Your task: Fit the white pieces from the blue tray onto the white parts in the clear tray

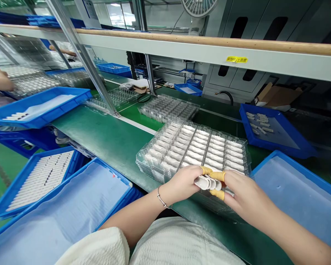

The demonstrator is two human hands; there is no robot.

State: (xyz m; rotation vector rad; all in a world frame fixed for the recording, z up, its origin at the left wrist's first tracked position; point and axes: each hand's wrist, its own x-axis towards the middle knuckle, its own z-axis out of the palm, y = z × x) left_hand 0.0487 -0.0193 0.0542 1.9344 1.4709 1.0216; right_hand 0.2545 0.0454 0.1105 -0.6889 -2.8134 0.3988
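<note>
Both my hands meet in front of me at the near edge of a clear plastic tray (179, 147), whose compartments hold rows of white parts. Between them is a small stack of white, elongated plastic pieces (208, 183), ends facing me. My left hand (183, 184) grips the stack from the left, its bracelet at the wrist. From the right, my right hand (237, 187) pinches the same pieces with thumb and fingers. Yellow finger cots (217, 176) cover several fingertips. The tray sits on a pile of similar trays, partly hidden by my hands.
A blue tray with a pale liner (298, 187) lies at right, and a blue tray of loose white pieces (273, 129) behind it. More blue trays (41, 180) stand at left. A metal shelf beam (182, 46) crosses above the green table (113, 136). Another person's hand (0, 78) shows far left.
</note>
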